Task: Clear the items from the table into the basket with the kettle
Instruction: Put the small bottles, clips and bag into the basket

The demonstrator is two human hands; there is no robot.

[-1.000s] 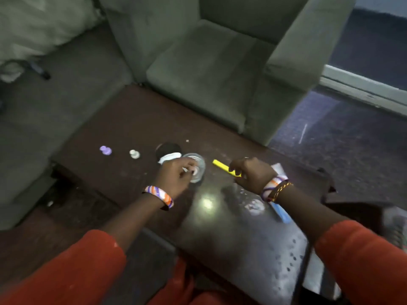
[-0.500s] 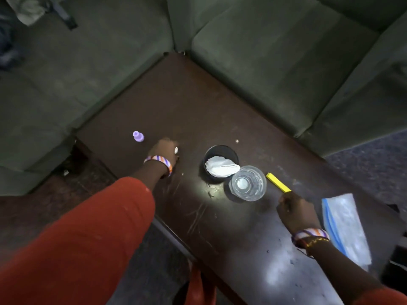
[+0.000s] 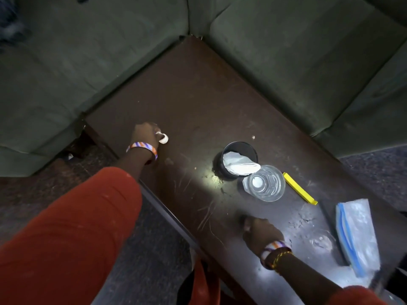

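Left hand [image 3: 144, 134] round small white piece [image 3: 163, 138] — dark table [image 3: 198, 95].

The scene is dim. Light from above glares in a bright patch on the glossy dark brown wooden table [image 3: 198, 102] beside the black round cup [image 3: 240, 150], and a paler sheen spreads along its near right edge. The green sofa cushions [image 3: 297, 62] lie in murky, grainy shadow. Edges bend with wide-angle distortion, and the lower right corner smears.

Yellow clip [image 3: 300, 188], black cup [image 3: 239, 150], dark brown table [image 3: 198, 95], blue-striped bag [image 3: 356, 236]
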